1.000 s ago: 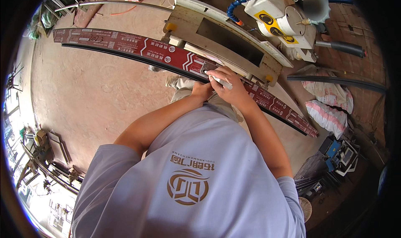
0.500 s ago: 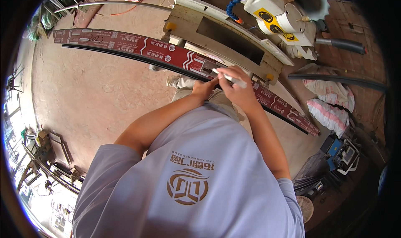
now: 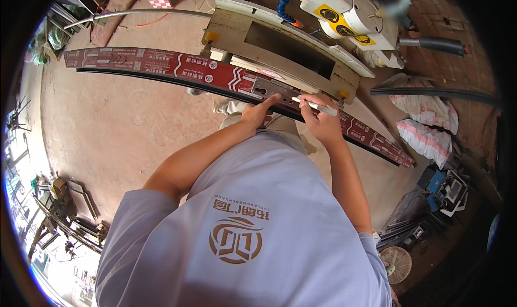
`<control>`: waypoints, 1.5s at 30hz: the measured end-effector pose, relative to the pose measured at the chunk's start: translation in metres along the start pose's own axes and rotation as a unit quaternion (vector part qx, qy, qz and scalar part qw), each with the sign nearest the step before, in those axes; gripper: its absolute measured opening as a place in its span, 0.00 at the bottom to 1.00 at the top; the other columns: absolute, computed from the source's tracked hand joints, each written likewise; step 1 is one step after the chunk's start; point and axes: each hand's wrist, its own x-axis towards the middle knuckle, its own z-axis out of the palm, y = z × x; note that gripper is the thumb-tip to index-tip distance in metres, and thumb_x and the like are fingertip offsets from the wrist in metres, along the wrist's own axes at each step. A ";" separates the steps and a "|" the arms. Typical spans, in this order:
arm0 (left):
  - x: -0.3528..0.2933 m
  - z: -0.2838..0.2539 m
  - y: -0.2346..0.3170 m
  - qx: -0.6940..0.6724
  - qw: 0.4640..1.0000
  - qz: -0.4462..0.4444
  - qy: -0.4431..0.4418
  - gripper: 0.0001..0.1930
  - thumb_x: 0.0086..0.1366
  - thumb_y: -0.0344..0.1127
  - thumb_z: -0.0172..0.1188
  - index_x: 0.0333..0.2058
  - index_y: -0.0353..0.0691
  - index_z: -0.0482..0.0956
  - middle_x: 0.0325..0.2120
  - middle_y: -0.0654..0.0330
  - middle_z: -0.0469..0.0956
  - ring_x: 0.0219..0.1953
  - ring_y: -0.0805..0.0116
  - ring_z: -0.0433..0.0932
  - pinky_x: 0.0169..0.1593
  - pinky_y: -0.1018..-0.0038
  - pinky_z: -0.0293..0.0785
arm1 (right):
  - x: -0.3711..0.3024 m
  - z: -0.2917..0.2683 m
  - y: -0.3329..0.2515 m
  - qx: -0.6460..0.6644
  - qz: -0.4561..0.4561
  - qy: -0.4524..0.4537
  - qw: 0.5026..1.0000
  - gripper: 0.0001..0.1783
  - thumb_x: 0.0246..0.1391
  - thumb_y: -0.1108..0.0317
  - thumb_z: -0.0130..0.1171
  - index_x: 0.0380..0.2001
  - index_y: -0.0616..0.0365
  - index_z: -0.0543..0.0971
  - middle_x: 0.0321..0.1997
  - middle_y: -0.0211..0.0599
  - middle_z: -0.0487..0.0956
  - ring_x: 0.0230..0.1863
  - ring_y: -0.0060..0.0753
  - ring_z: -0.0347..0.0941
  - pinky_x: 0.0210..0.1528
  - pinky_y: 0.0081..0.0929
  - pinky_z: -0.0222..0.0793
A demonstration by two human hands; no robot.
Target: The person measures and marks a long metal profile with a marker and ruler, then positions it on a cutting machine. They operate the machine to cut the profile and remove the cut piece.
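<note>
A long metal profile [image 3: 207, 76], covered in red printed film with a black strip along its near edge, lies across in front of me. On it sits a grey metal plate [image 3: 273, 89] with cut-out holes. My left hand [image 3: 258, 113] grips the profile's near edge, its thumb pressed on the plate and its other fingers mostly hidden below. My right hand [image 3: 322, 119] is closed around a white marker pen [image 3: 319, 107], whose tip points left at a hole near the plate's right end. I cannot tell whether the tip touches.
Beyond the profile stands a machine bed [image 3: 226, 29], with a white machine head [image 3: 344, 19], a blue hose [image 3: 285, 4] and a black-gripped lever [image 3: 436, 44]. White sacks [image 3: 428, 140] lie at the right. A round fan [image 3: 397, 265] is at the lower right.
My right hand and the marker pen have moved right along the plate, away from my left hand. My left thumb now lies across the plate, in plain sight.
</note>
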 end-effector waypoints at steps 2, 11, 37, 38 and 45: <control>-0.001 0.002 -0.001 0.000 1.000 -0.001 0.022 0.30 0.52 0.57 0.77 0.45 0.39 0.84 0.39 0.62 0.83 0.37 0.70 0.80 0.38 0.73 0.79 | -0.003 0.002 0.000 0.006 0.001 0.000 1.000 0.07 0.58 0.72 0.62 0.39 0.61 0.84 0.33 0.42 0.82 0.35 0.41 0.79 0.41 0.33 0.74; 0.010 0.002 -0.012 -0.036 0.999 0.029 0.004 0.29 0.53 0.57 0.77 0.41 0.36 0.87 0.35 0.61 0.84 0.35 0.71 0.81 0.37 0.75 0.80 | -0.007 0.019 0.007 -0.029 -0.048 0.004 0.998 0.09 0.51 0.76 0.66 0.38 0.57 0.84 0.32 0.40 0.83 0.36 0.44 0.79 0.39 0.35 0.76; 0.012 -0.002 -0.013 -0.014 1.000 0.018 -0.005 0.31 0.52 0.57 0.78 0.42 0.35 0.86 0.38 0.60 0.85 0.36 0.71 0.82 0.38 0.75 0.80 | 0.009 0.036 -0.005 -0.208 -0.130 -0.079 0.966 0.06 0.51 0.71 0.63 0.33 0.59 0.81 0.30 0.41 0.80 0.35 0.48 0.76 0.38 0.42 0.74; 0.013 -0.003 -0.013 -0.015 1.000 0.016 -0.010 0.31 0.52 0.57 0.78 0.42 0.35 0.86 0.39 0.60 0.85 0.36 0.71 0.82 0.38 0.75 0.80 | 0.006 0.036 -0.006 -0.218 -0.143 -0.082 0.962 0.06 0.51 0.72 0.64 0.33 0.59 0.81 0.30 0.41 0.79 0.35 0.49 0.76 0.38 0.43 0.74; 0.014 -0.001 -0.016 -0.026 0.999 0.022 -0.003 0.29 0.53 0.56 0.78 0.42 0.35 0.86 0.38 0.61 0.84 0.37 0.71 0.81 0.38 0.75 0.79 | -0.007 0.028 0.002 -0.067 -0.030 -0.021 0.997 0.08 0.59 0.69 0.63 0.40 0.60 0.83 0.35 0.43 0.82 0.38 0.49 0.79 0.42 0.38 0.76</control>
